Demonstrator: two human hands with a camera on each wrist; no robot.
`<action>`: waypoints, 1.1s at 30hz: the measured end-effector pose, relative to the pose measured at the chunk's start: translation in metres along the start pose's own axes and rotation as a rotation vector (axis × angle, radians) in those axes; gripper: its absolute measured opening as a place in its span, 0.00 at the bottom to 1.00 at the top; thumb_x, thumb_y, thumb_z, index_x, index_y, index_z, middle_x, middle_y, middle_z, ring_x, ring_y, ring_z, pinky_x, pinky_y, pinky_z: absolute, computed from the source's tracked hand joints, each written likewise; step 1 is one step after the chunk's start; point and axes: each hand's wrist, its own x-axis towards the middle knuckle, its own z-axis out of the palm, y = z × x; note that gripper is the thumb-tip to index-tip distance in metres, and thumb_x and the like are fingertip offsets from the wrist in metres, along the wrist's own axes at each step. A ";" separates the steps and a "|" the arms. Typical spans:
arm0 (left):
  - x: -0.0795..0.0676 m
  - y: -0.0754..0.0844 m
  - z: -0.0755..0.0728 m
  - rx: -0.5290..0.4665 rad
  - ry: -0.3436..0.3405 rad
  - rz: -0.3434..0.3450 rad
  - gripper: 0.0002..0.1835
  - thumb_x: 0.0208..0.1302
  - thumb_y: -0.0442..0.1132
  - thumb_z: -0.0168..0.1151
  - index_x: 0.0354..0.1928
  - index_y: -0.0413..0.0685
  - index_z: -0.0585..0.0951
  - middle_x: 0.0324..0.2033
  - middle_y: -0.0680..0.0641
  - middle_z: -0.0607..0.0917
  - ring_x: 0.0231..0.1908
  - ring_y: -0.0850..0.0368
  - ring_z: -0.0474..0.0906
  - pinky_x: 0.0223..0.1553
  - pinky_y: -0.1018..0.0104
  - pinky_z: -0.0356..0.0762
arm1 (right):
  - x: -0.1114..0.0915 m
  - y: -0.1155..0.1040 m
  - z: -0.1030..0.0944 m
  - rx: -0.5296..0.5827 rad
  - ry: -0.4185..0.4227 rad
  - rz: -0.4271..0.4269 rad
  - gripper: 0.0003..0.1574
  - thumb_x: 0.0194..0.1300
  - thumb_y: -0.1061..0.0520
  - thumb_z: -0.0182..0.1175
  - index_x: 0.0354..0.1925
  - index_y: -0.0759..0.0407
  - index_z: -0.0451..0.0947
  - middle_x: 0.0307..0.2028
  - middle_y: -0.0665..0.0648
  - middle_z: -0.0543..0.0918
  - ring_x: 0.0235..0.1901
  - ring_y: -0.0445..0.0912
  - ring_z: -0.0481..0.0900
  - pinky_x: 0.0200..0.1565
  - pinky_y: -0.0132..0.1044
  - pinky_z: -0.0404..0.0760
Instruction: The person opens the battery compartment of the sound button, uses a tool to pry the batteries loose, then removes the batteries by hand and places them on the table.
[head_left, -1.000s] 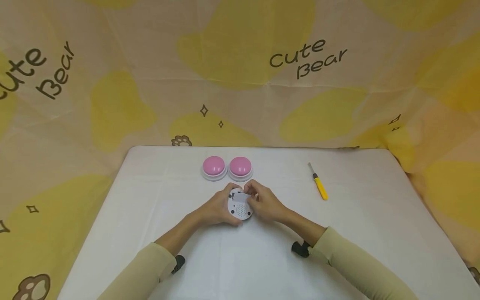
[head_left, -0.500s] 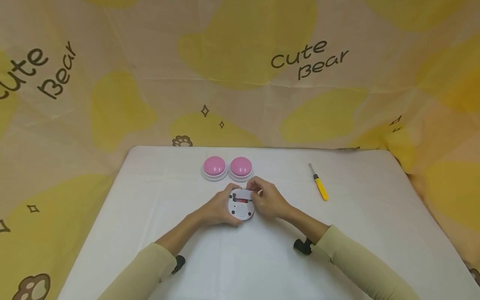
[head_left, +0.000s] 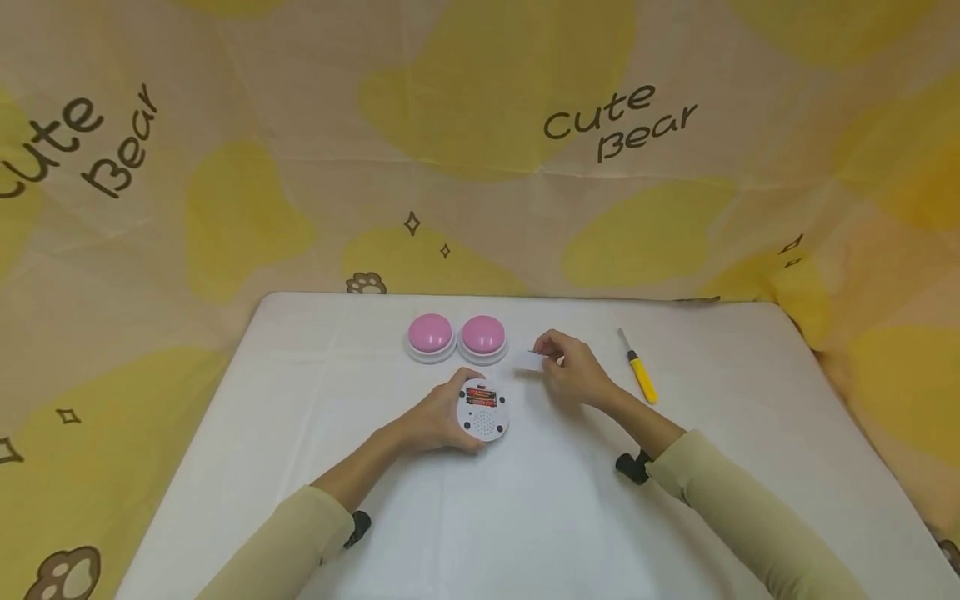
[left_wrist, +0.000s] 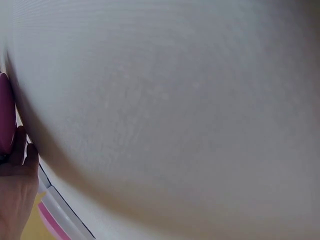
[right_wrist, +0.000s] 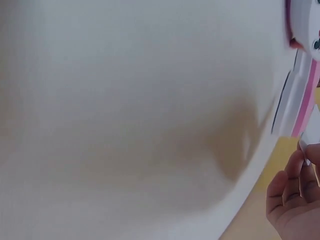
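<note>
My left hand (head_left: 435, 418) grips a round white push button (head_left: 483, 425) turned underside up, thumb and fingers at its rim. Red batteries (head_left: 482, 397) show in its uncovered compartment, above a patch of speaker holes. In the left wrist view its pink dome (left_wrist: 6, 117) points away from the left palm. To the right, my right hand (head_left: 577, 372) pinches a thin white battery cover (head_left: 528, 360) and holds it in the air. The right wrist view shows that cover (right_wrist: 312, 131) between thumb and fingers.
Two pink-domed push buttons (head_left: 430, 335) sit side by side on the white table (head_left: 360, 333), just beyond the hands. A yellow-handled screwdriver (head_left: 642, 377) lies to the right. Behind the table hangs a yellow patterned cloth (head_left: 480, 125).
The right hand has lifted the battery cover off the push button and moved right with it, exposing the batteries. The left hand has kept its hold in the same place.
</note>
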 end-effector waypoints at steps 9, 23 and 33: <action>-0.001 -0.001 0.000 -0.008 -0.002 0.000 0.54 0.39 0.39 0.83 0.69 0.49 0.60 0.46 0.51 0.80 0.42 0.56 0.78 0.48 0.60 0.74 | 0.006 0.023 -0.012 -0.072 0.019 0.042 0.15 0.61 0.73 0.50 0.44 0.67 0.78 0.41 0.64 0.85 0.41 0.56 0.81 0.47 0.50 0.78; -0.001 -0.003 0.000 -0.010 0.000 -0.013 0.54 0.38 0.40 0.84 0.69 0.52 0.61 0.46 0.52 0.80 0.42 0.56 0.77 0.48 0.59 0.74 | 0.011 0.033 -0.017 -0.195 -0.019 0.095 0.13 0.61 0.71 0.58 0.46 0.67 0.79 0.43 0.64 0.85 0.37 0.54 0.78 0.44 0.47 0.77; -0.001 0.002 0.000 0.052 0.020 0.003 0.55 0.37 0.44 0.85 0.70 0.50 0.64 0.49 0.53 0.78 0.46 0.58 0.75 0.53 0.58 0.73 | 0.012 0.040 -0.016 -0.282 -0.069 0.080 0.16 0.62 0.70 0.57 0.49 0.66 0.79 0.44 0.61 0.83 0.37 0.52 0.77 0.44 0.46 0.77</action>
